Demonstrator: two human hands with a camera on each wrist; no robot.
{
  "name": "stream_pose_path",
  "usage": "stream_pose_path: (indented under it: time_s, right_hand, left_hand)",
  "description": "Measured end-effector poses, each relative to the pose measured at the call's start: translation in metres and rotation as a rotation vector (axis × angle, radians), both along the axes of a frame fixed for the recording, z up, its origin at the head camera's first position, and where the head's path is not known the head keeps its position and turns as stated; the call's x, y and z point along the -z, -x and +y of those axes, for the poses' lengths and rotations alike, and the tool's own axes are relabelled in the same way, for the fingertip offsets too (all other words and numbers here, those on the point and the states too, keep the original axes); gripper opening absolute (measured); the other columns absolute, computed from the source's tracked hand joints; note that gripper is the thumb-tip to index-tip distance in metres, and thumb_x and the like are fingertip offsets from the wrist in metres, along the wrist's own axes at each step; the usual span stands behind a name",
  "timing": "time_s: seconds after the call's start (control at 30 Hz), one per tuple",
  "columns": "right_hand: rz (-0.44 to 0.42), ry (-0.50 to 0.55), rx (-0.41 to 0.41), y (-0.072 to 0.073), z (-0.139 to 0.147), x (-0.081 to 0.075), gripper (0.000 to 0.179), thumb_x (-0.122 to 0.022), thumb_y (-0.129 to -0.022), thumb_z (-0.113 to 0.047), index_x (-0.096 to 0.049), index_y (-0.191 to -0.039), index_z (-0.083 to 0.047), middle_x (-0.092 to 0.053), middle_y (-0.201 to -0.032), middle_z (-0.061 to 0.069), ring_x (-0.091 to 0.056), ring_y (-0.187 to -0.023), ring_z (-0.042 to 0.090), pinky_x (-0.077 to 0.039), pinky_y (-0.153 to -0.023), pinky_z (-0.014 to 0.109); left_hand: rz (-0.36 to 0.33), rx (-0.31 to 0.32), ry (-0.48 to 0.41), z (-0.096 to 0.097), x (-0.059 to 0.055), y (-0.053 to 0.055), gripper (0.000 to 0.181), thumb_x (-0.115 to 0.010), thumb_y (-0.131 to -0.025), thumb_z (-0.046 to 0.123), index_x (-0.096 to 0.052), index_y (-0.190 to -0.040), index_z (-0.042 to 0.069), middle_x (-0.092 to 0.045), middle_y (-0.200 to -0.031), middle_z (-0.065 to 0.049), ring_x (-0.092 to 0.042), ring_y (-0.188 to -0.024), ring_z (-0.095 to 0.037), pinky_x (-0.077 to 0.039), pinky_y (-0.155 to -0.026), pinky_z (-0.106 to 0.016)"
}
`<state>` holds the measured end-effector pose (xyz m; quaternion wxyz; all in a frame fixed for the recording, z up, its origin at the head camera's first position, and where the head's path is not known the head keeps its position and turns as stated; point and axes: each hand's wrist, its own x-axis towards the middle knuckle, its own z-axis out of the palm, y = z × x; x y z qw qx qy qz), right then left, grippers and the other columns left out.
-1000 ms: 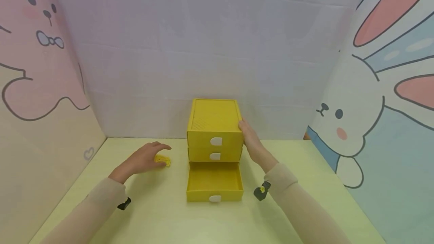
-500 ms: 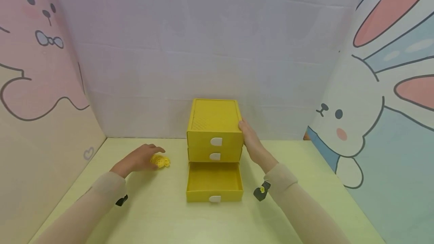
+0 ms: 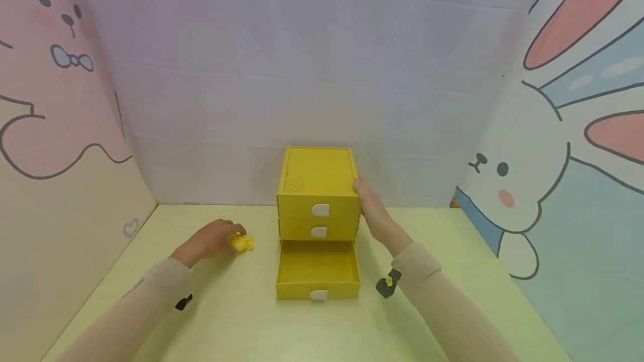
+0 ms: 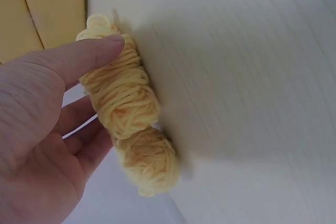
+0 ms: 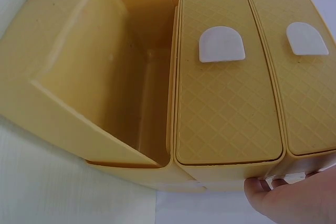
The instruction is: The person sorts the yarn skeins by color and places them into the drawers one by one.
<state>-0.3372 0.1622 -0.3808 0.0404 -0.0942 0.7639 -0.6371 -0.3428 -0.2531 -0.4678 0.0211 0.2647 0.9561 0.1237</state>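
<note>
My left hand [image 3: 213, 239] pinches a lumpy bundle of yellow yarn [image 4: 123, 100], thumb across the front and fingers behind. It lies close along the pale tabletop, left of the yellow drawer unit [image 3: 319, 171]. In the left wrist view the yarn is wound in thick strands, with a narrower waist before its lower end. My right hand [image 3: 373, 208] rests against the unit's right side, its fingertips at the upper edge. The bottom drawer [image 3: 294, 291] is pulled out and bare inside. Above it, two drawers with white tabs are closed.
A pale tabletop [image 3: 221, 312] surrounds the unit. Behind it hangs a white cloth backdrop [image 3: 201, 99]. Side panels carry cartoon drawings, with a rabbit [image 3: 523, 189] on the right. Dark wrist-worn pieces show below both cuffs.
My left hand has drawn back slightly from reaching over the yarn, and its fingers have closed on the bundle. The right hand and the drawer unit stay as they were.
</note>
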Motion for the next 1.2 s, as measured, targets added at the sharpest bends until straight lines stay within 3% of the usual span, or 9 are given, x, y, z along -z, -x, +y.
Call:
stream_pose_path:
  time_s: [0.37,0.63,0.87,1.03,1.2]
  right_hand:
    - [0.002,0.002,0.000,-0.001,0.000,-0.001,0.067,-0.029,-0.115,-0.048,-0.004,-0.173,-0.023,-0.007,-0.179,0.000,-0.004,-0.165,0.025,-0.014,-0.131,0.057]
    - [-0.004,0.002,0.013,-0.002,-0.001,-0.002,0.068,-0.030,-0.115,-0.048,-0.006,-0.173,-0.023,-0.007,-0.179,0.000,-0.005,-0.165,0.025,-0.014,-0.131,0.055]
    - [-0.003,0.001,0.009,-0.001,-0.001,-0.001,0.066,-0.029,-0.115,-0.048,-0.007,-0.173,-0.026,-0.009,-0.179,-0.002,-0.006,-0.164,0.024,-0.015,-0.131,0.055]
    - [-0.009,0.007,0.009,-0.001,-0.001,-0.001,0.066,-0.029,-0.115,-0.048,-0.006,-0.173,-0.025,-0.008,-0.179,-0.001,-0.005,-0.165,0.024,-0.014,-0.131,0.056]
    - [-0.005,0.004,0.005,-0.001,-0.001,-0.001,0.066,-0.028,-0.116,-0.048,-0.005,-0.173,-0.025,-0.007,-0.179,-0.001,-0.005,-0.165,0.025,-0.014,-0.131,0.057]
  left_hand:
    - [-0.088,0.016,-0.022,0.016,-0.001,-0.011,0.039,-0.089,-0.088,0.021,-0.072,-0.122,0.010,-0.067,-0.106,-0.001,-0.063,-0.097,-0.021,-0.056,-0.092,-0.048]
    - [-0.050,0.071,-0.062,0.026,-0.009,-0.018,0.037,-0.088,-0.089,0.024,-0.073,-0.121,0.010,-0.068,-0.105,0.000,-0.060,-0.091,-0.016,-0.055,-0.085,-0.042]
    - [-0.018,0.067,-0.100,0.032,-0.023,-0.024,0.035,-0.086,-0.089,0.024,-0.074,-0.120,0.013,-0.070,-0.106,0.001,-0.057,-0.089,-0.016,-0.051,-0.082,-0.039]
    - [0.035,0.110,-0.105,0.041,-0.037,-0.030,0.034,-0.086,-0.090,0.025,-0.074,-0.120,0.014,-0.071,-0.107,0.002,-0.060,-0.090,-0.014,-0.052,-0.081,-0.039]
    - [0.025,0.144,-0.124,0.059,-0.052,-0.041,0.035,-0.086,-0.090,0.026,-0.074,-0.121,0.015,-0.071,-0.107,0.004,-0.057,-0.088,-0.012,-0.052,-0.079,-0.037]
